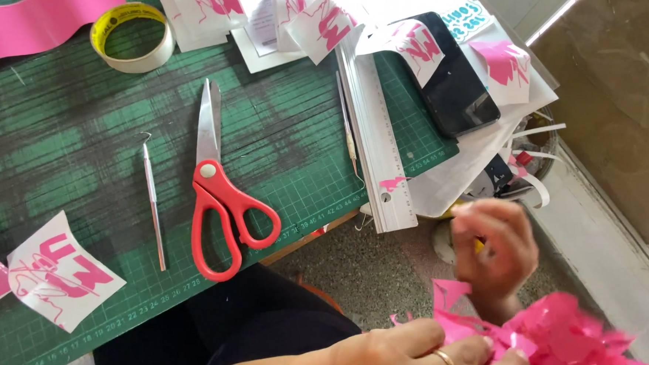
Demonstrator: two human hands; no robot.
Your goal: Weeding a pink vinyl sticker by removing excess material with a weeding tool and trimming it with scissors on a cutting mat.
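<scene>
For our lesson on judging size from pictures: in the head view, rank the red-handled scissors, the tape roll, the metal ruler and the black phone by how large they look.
1. metal ruler, longest.
2. red-handled scissors.
3. black phone, though papers partly cover it, so its rank against the scissors is unsure.
4. tape roll, smallest.

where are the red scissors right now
In the head view the red-handled scissors lie shut on the green cutting mat, left of centre, blades pointing away from the person, between the thin metal pick and the metal ruler.
</scene>
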